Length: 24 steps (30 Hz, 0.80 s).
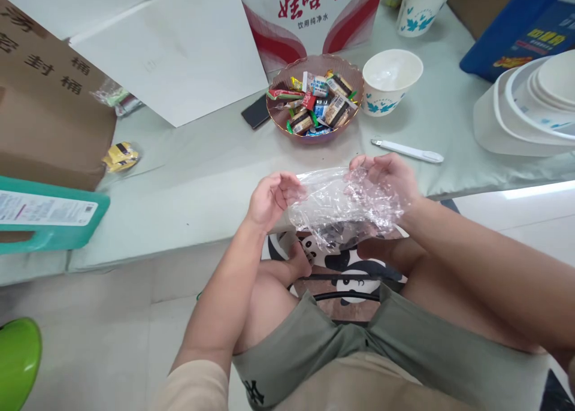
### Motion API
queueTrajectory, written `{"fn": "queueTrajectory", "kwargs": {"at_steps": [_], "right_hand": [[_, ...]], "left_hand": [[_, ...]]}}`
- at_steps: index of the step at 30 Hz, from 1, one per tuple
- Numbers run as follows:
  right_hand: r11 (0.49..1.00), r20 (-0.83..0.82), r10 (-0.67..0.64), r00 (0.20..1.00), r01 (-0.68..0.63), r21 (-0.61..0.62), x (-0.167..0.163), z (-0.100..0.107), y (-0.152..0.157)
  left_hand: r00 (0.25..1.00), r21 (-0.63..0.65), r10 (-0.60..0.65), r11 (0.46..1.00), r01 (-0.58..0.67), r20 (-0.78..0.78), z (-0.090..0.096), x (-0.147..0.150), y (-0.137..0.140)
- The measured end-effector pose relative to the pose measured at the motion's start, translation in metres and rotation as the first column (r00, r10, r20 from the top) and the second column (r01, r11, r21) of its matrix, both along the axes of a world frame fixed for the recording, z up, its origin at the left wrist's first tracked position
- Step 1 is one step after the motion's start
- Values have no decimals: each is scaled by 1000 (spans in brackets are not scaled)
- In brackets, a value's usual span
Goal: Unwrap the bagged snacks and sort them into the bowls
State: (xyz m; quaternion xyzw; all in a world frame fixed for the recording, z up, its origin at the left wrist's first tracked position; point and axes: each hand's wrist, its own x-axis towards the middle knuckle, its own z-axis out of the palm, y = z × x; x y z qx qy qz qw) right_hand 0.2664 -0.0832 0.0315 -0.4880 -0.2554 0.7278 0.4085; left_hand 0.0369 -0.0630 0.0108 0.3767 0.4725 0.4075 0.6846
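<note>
- Nearest, the person's olive shorts [287,351] and bent legs lie over a panda-print mat [359,288].
- A clear plastic bag [341,204], crumpled and see-through, is stretched between the two hands, over the near edge of the desk [179,201].
- The left hand [271,200] has its fingers curled onto the bag's left edge, grasping it.
- The right hand [389,180] is at the bag's right end, fingers partly bent, with film across the palm; whether they pinch it I cannot tell.
- Just beyond the right hand, a white utility knife [408,151] lies flat on the desk.
- To the far left, a yellow-wrapped snack [121,156] sits near a brown carton [54,105].
- At the right side stands a white tub [496,114] with nested paper cups [557,78] inside.
- Beyond the bag, a pinkish scalloped bowl [314,132] holds many wrapped sweets and biscuits [318,102].
- A dark flat object [256,112] lies just left of the bowl; a paper cup [389,84] with blue leaves stands upright just right of it.
- Farthest back are a red-and-white water carton [309,24] behind the bowl and a second leaf-patterned cup [422,9].
</note>
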Motion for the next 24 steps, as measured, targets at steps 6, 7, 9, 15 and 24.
{"fn": "queueTrajectory", "kwargs": {"at_steps": [6, 7, 9, 15, 24], "right_hand": [[999, 153, -30, 988, 32, -14, -2, -14, 0], [1000, 185, -5, 983, 8, -20, -2, -16, -1], [999, 237, 35, 971, -33, -12, -2, -18, -2], [968, 175, -25, 984, -20, 249, -2, -21, -1], [979, 153, 198, 968, -203, 17, -4, -19, -7]], "left_hand": [[996, 155, -48, 986, 59, -72, -14, -1, -1], [995, 178, -53, 982, 67, -82, -15, -1, -2], [998, 204, -24, 978, 34, -54, -17, 0, -3], [972, -45, -194, 979, 201, 130, -11, 4, -5], [969, -34, -219, 976, 217, -114, -10, 10, -7]]}}
